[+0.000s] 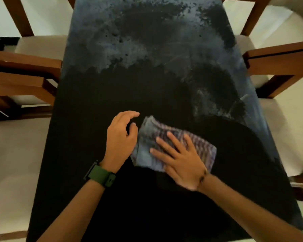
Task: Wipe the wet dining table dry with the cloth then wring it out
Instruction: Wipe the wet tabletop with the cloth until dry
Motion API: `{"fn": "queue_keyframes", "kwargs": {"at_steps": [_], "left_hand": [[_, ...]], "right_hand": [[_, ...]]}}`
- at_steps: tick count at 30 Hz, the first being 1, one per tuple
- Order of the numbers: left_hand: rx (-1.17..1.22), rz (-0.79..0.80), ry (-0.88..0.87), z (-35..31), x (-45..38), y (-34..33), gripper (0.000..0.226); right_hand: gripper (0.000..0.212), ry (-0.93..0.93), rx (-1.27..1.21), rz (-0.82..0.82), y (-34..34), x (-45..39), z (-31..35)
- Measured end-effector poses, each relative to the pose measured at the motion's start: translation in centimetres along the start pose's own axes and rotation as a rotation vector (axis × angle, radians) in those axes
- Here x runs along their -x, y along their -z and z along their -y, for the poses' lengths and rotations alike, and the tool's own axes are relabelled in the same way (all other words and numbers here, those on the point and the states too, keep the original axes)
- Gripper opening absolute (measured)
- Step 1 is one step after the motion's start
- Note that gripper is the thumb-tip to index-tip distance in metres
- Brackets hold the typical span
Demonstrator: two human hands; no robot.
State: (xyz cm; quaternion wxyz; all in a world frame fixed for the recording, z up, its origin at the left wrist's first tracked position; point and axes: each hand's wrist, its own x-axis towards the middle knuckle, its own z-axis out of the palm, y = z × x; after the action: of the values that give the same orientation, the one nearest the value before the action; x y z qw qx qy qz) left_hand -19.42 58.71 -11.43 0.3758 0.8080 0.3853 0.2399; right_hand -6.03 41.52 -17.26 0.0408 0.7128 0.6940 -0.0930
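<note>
Here, a long dark dining table (98,154) with a smooth, glossy top runs away from the camera, its far half mottled with pale, speckled patches and ragged-edged streaks of wet sheen, while the near half reads as an even matte black. A folded cloth (201,147) lies flat on the near-middle of the tabletop, slightly right of centre; it is a soft, roughly rectangular pad with rounded corners, woven in fine purple and grey stripes on its right part and a plainer blue-grey on its left part. The right hand (180,163) rests palm-down on top of the cloth, its fingers (162,143) straight and spread apart, lying flat against the fabric. The left hand (120,138) sits just beside the cloth's left edge, fingers loosely curled and close together, the thumb side touching or nearly touching the fabric; whether it actually pinches the edge I cannot tell. A dark green watch strap (101,175) with a matte, rubbery look wraps the left wrist, and a thin beaded bracelet (204,175) circles the right. Wooden chairs (24,72) with squared reddish-brown frames and pale cushioned seats stand along both long sides of the table.
</note>
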Motion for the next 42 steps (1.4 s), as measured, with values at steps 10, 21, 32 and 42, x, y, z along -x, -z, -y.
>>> {"fn": "queue_keyframes", "kwargs": {"at_steps": [10, 21, 32, 42], "left_hand": [[0.001, -0.022, -0.041, -2.6, -0.6, -3.3, 0.031], [-0.041, -0.092, -0.021, -6.3, -1.4, -7.6, 0.029], [-0.033, -0.093, 0.077, -9.4, 0.4, -13.3, 0.026], [0.055, -0.026, 0.071, -12.1, 1.3, -14.2, 0.016]], "right_hand": [[0.055, -0.054, 0.013, -0.014, 1.7, -8.0, -10.3], [0.055, -0.096, -0.051, -0.006, 1.7, -3.5, -11.5], [0.055, -0.114, -0.048, -0.035, 2.0, -4.6, -20.6], [0.054, -0.336, -0.152, -0.002, 2.2, -2.2, -20.7]]}}
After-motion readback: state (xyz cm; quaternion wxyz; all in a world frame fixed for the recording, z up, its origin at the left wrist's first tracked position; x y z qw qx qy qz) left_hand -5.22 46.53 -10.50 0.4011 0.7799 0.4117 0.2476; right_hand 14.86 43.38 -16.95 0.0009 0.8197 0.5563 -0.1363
